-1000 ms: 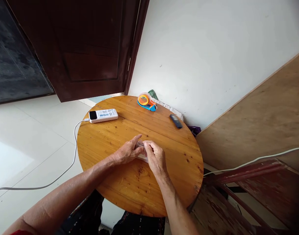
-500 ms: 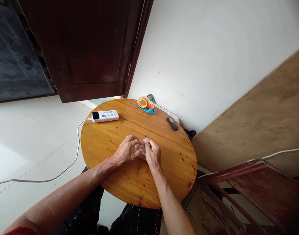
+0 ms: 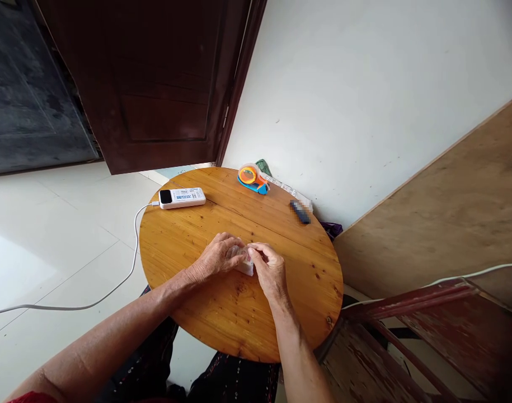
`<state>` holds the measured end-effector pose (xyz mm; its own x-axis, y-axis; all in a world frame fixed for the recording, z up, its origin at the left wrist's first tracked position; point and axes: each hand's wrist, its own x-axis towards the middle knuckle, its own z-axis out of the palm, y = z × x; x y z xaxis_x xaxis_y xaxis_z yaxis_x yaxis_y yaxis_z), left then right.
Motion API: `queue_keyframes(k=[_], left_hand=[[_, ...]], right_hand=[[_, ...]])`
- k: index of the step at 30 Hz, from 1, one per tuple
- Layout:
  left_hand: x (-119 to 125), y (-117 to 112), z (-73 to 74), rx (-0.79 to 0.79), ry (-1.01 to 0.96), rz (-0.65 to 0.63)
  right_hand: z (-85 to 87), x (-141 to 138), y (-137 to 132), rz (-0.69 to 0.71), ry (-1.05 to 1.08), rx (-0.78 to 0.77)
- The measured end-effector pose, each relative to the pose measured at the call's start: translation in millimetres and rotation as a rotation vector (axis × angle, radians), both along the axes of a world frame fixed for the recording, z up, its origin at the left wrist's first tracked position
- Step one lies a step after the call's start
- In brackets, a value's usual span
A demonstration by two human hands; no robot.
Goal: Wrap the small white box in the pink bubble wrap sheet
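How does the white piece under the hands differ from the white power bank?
The white piece lies mid-table, mostly covered, pinched by the left hand and right hand; the power bank lies untouched near the far edge. The power bank looks larger, with a cable plugged in; the white piece has none. Both are whitish and rest on the round table.

Soft, even daylight — the pale floor point(image 3: 37, 235) at left is nearly washed out, and shadows on the table point(image 3: 205, 324) are faint. Wide-lens distortion tilts the door point(image 3: 155, 84) and wall point(image 3: 365, 84) toward the edges; a small dark object point(image 3: 300, 212) is pixelated.
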<state>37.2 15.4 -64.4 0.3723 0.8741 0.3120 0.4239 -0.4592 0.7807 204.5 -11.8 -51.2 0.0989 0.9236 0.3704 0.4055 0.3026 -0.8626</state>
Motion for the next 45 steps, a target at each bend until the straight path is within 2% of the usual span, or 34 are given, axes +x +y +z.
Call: queue_keyframes(k=[6,11,17,22,25,28,34,39,45], left_hand=[[-1,-1,-2.9,-0.007,-0.014,-0.006],[-1,0,-4.9,0.002,-0.008,-0.01],[-1,1,-8.5,0.049,-0.004,0.012],[-4,-1,-5.8,0.134,-0.03,-0.04],[-7,-3,-4.0,0.153,-0.036,-0.085],[-9,-3,-4.3,0.15,-0.024,-0.091],[-8,-1,-4.6,0.149,-0.012,-0.09],[-9,-1,-5.6,0.157,-0.005,-0.081],[-9,-1,-5.0,0.159,0.003,-0.106]], right_hand=[[-1.1,3,-3,0.039,-0.074,0.078],[1.0,8,-5,0.092,-0.133,0.075],[6.7,18,-18,0.163,-0.403,0.096],[3.5,8,-39,-0.034,-0.793,0.176],[-0.4,-1,-46,-0.139,-0.891,0.197],[-4.1,-5,-48,-0.17,-0.878,0.252],[-1.0,6,-49,-0.133,-0.679,0.297],[8.3,7,-40,-0.033,-0.76,0.276],[7.2,3,-37,-0.02,-0.746,0.334]])
